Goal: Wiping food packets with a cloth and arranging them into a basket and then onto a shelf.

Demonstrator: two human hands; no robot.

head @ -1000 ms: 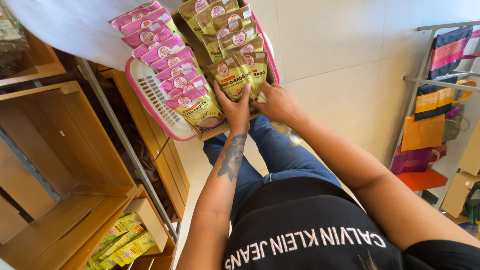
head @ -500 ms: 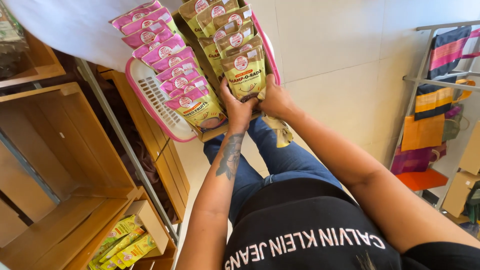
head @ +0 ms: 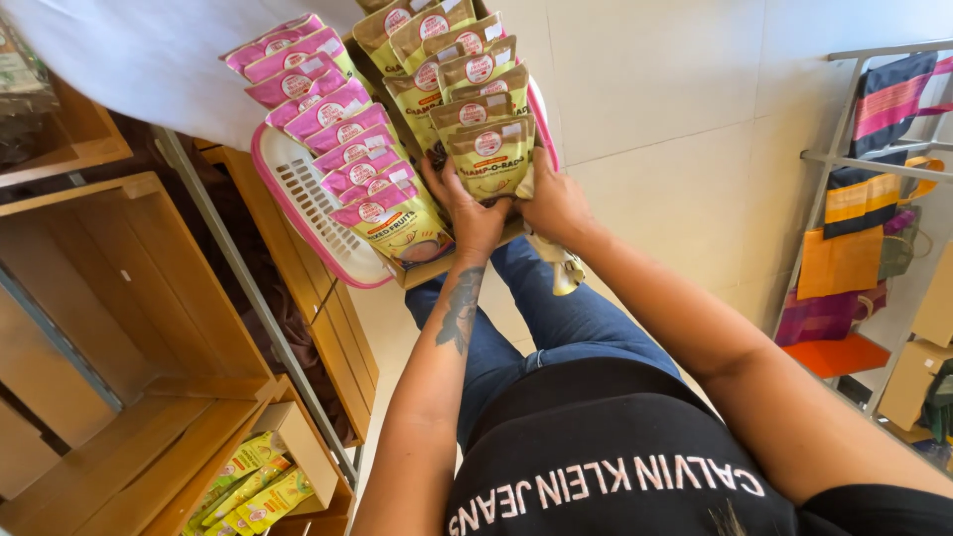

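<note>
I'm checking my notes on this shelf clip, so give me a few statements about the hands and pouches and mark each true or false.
1. Both hands hold the front green pouch. True: left hand, right hand.
2. The pink pouches stand in a blue basket. False: the basket is pink.
3. The wooden crate is packed full. False: it looks empty.
4. Yellow-green packets lie in a lower box. True.

Front pouch (head: pixel 491 159): olive-green with a red-and-white round emblem.
Left row of pouches (head: pixel 333 119): pink tops, yellow-green bodies.
Basket (head: pixel 313 213): pink rim, white slatted wall.
Hanging bags (head: pixel 864 208): striped in orange, yellow, pink and navy.
Crates (head: pixel 109 298): plain light-brown wood.
Trousers (head: pixel 566 323): blue denim.
</note>
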